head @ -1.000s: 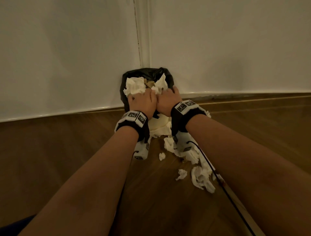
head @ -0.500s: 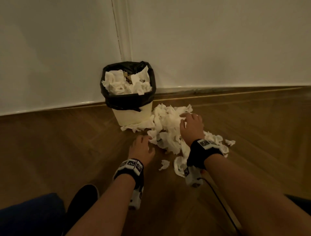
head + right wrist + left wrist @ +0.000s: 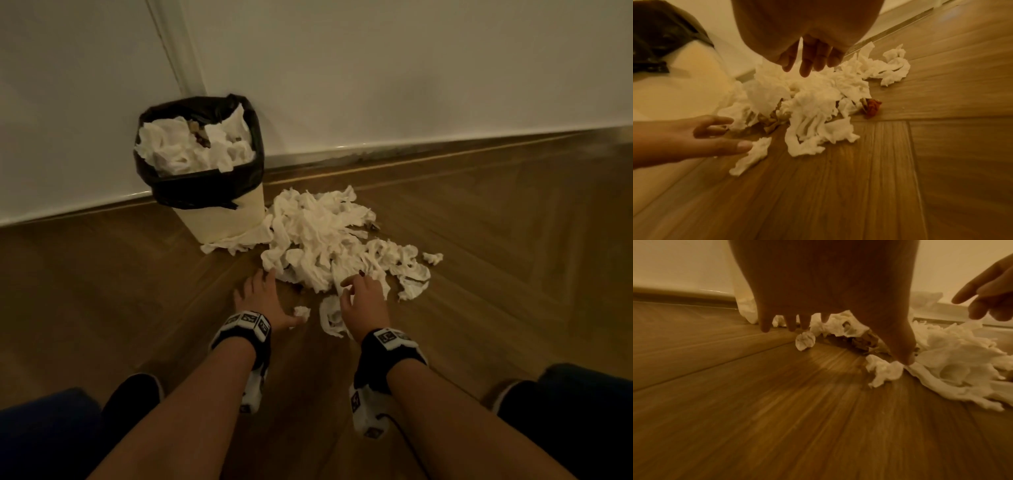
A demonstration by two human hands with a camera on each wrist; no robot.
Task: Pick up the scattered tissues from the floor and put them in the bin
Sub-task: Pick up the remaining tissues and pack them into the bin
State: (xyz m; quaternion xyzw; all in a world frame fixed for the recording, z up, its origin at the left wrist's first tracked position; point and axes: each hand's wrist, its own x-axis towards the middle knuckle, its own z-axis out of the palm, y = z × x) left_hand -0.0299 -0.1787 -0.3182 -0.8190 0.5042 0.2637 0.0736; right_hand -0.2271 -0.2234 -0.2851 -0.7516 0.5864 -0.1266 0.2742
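Both bare forearms reached forward toward 12 o'clock, each wrist strapped with a black-and-white band. The left hand [image 3: 261, 301] spread flat and low, fingers straight, thumb out toward 3 o'clock. The right hand [image 3: 363, 303] hovered palm down, fingers loosely bent and holding nothing

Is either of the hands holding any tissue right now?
No: the left hand and right hand are both open over the tissues, gripping nothing.

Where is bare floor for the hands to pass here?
Bare floor lies left of the left hand, and right of the tissue pile. Crowded: between bin and right hand.
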